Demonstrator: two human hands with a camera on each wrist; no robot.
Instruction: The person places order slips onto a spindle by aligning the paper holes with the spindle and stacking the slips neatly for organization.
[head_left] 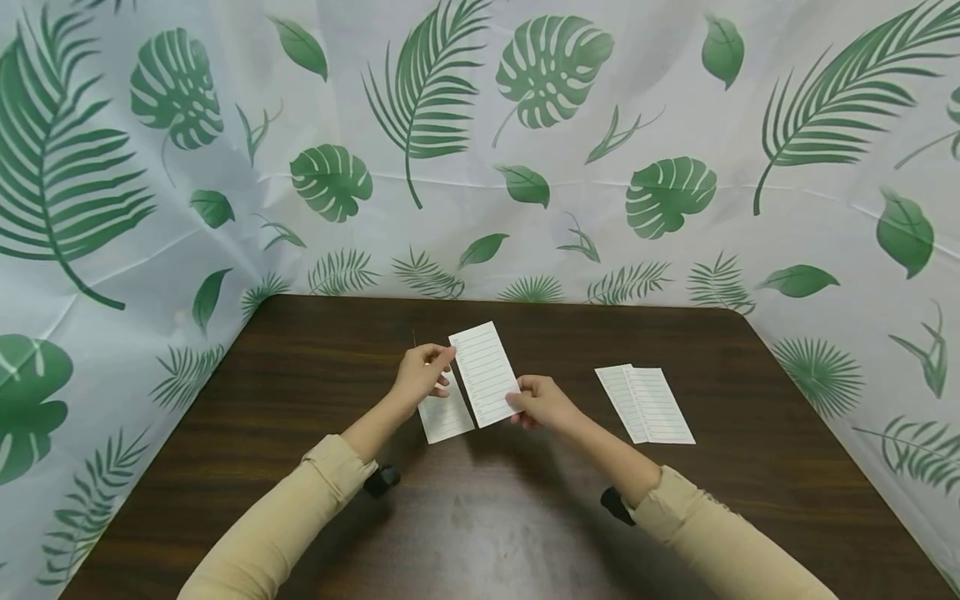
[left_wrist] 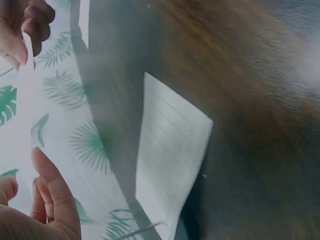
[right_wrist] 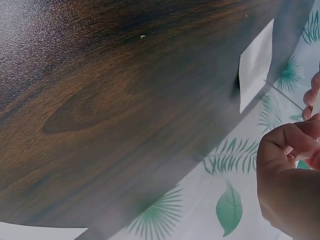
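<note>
My right hand [head_left: 546, 402] pinches the lower right corner of a white lined checklist card [head_left: 483, 375], tilted up over the table. At that card's upper left edge, my left hand [head_left: 423, 375] has thumb and index finger on either side of it. A second lined card [left_wrist: 172, 150] is lower, partly behind the left hand in the head view, slightly bowed. A thin dark strand [right_wrist: 285, 95], like a thread or wire, runs from this lower card toward the left hand's fingers; its kind I cannot tell.
Two more lined cards [head_left: 660, 406] overlap on the right side of the dark wooden table [head_left: 480, 533]. A white leaf-print curtain [head_left: 465, 225] stands behind the table and along its sides. Dark camera mounts [head_left: 382, 481] sit under both wrists.
</note>
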